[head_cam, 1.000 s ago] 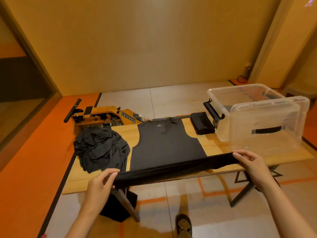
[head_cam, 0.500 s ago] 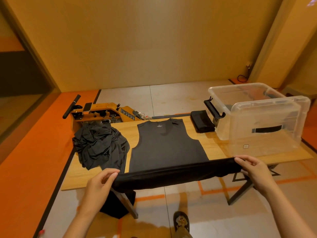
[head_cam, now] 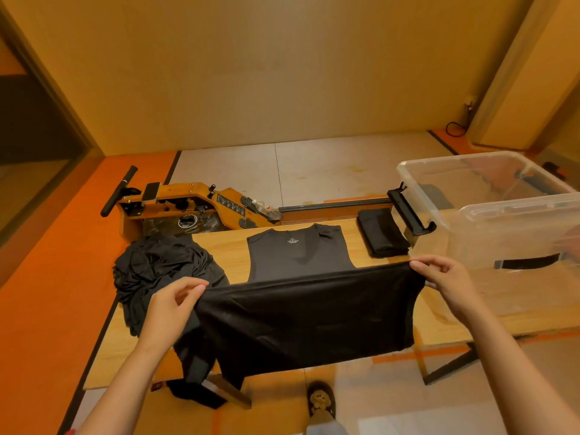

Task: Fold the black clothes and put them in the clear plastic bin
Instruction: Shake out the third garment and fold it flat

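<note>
Left of the black sleeveless top (head_cam: 301, 309), a crumpled pile of black clothes (head_cam: 163, 271) crowds the worktop (head_cam: 226, 246), and part of it hangs over the near edge beside your left hand (head_cam: 171, 309). At the far edge, a folded black garment (head_cam: 383, 233) lies between the top's shoulder and the clear plastic bin (head_cam: 518, 240), just beside the bin's black latch (head_cam: 411, 211). Behind the worktop a wooden rowing machine (head_cam: 188, 202) sits on the floor with a small water bottle (head_cam: 263, 208) resting on it. Your foot in a slipper (head_cam: 320, 400) shows below the near edge.

The bin stands open on the right end of the worktop, close to your right hand (head_cam: 448, 281). A dark patch shows through its far wall, but you cannot tell whether anything lies inside.

The top's chest and neckline lie flat at mid-worktop. You hold its lower part raised in a taut line. The fingers of each hand pinch one corner against the thumb, and the cloth hangs toward you.
</note>
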